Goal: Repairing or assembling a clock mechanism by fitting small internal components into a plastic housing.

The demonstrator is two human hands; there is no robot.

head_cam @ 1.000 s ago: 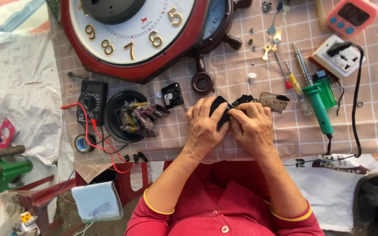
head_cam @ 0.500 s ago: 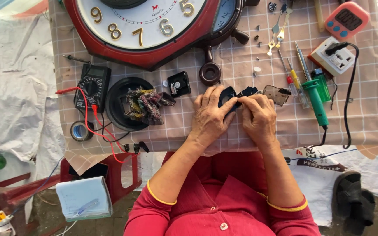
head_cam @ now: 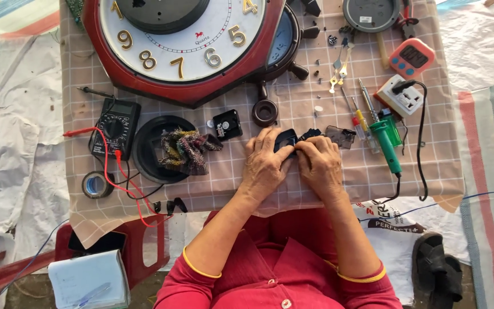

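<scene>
Both hands meet over a small black part (head_cam: 289,138) on the checked tablecloth (head_cam: 373,171). My left hand (head_cam: 265,166) curls over its left side and my right hand (head_cam: 319,165) presses on its right side; most of the part is hidden under my fingers. A clear plastic cover (head_cam: 340,136) lies just right of my right hand. A small black clock movement (head_cam: 227,124) sits to the upper left of my left hand.
A big red wall clock (head_cam: 184,40) fills the far side. Left lie a multimeter (head_cam: 115,127) with red leads, a black dish (head_cam: 150,151) holding a rag, and a tape roll (head_cam: 97,185). Right lie a green soldering iron (head_cam: 387,146), screwdrivers, a socket block (head_cam: 399,97), a pink timer (head_cam: 411,57).
The view has shifted, so the table sits lower and further right in frame. My hands stay closed together on the small black part, with only slight finger movement.
</scene>
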